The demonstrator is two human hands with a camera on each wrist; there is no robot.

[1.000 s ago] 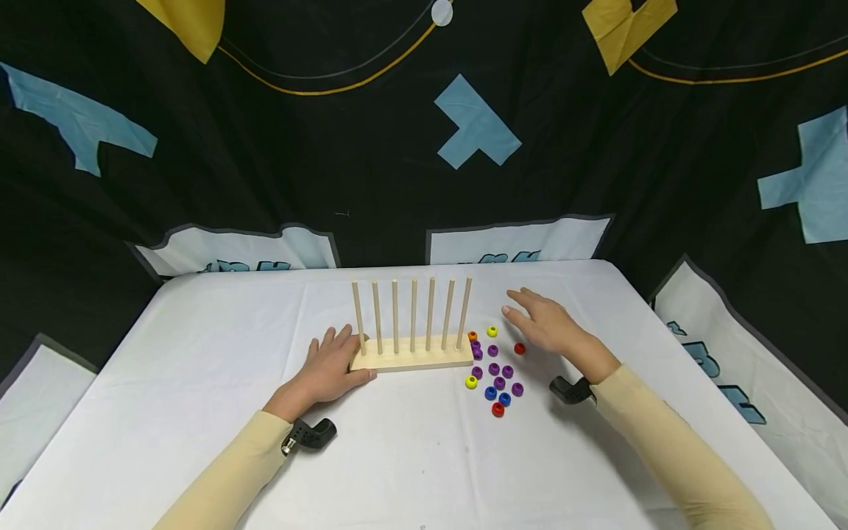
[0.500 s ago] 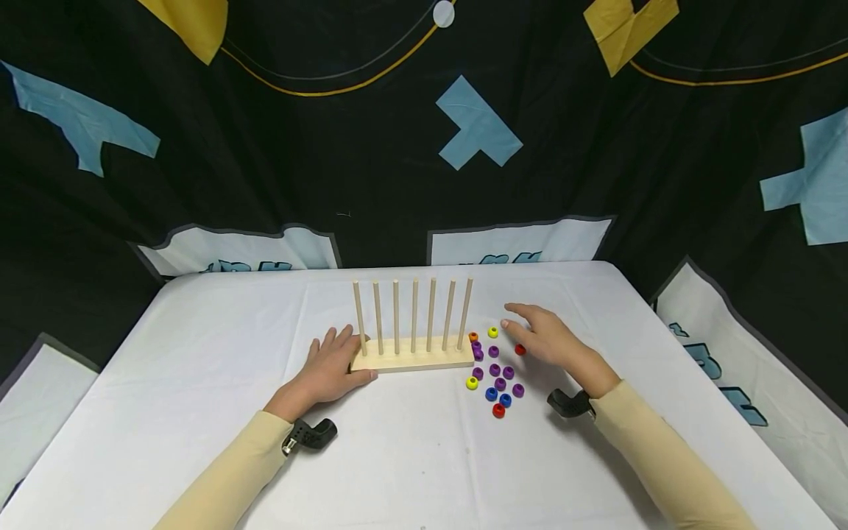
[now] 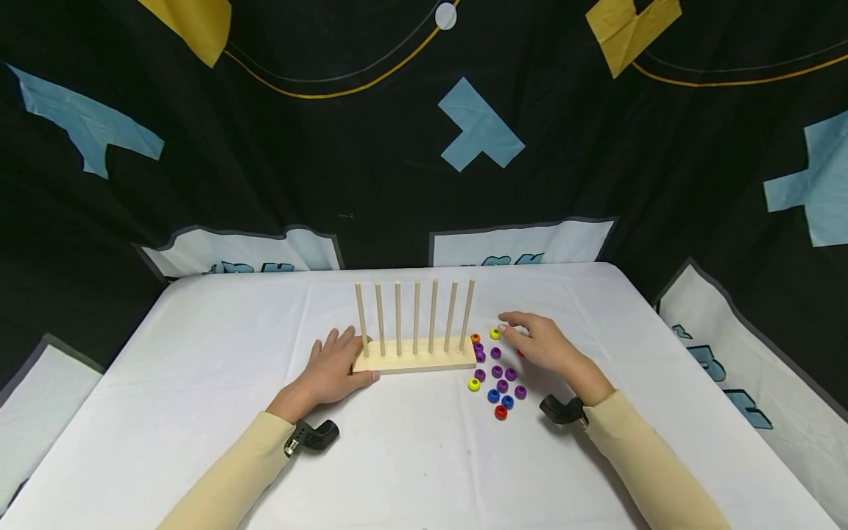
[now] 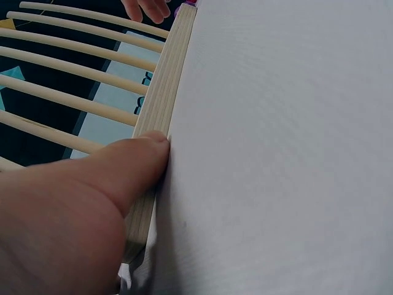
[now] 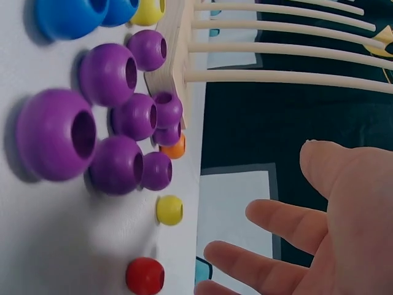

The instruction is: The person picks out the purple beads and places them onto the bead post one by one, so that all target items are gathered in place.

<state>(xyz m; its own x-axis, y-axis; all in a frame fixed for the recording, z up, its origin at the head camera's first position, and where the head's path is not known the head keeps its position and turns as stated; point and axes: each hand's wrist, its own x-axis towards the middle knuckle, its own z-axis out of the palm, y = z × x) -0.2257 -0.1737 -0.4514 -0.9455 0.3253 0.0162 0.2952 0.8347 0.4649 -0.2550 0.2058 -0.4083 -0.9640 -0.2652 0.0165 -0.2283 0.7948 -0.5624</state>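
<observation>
A pale wooden peg stand [image 3: 417,358] with a row of upright dowels sits on the white table. My left hand [image 3: 324,372] holds its left end, thumb [image 4: 144,157] along the front edge and fingers round the end and back. To the stand's right lie loose beads with holes: several purple beads [image 5: 56,135], two blue beads [image 5: 70,15], a yellow bead [image 5: 169,210] at the back, another yellow bead [image 3: 473,384] nearer, an orange bead [image 3: 475,338] and red beads [image 5: 145,276]. My right hand [image 3: 539,342] hovers over the back beads, fingers apart, holding nothing.
The white cloth-covered table [image 3: 397,456] ends at a dark curtain [image 3: 371,177] behind, with blue and yellow shapes on it. Each wrist carries a black camera mount, such as the left mount [image 3: 316,436].
My right hand has come lower and nearer to the back yellow bead, now overlapping the red bead beside it. The left hand and the peg stand have stayed in place.
</observation>
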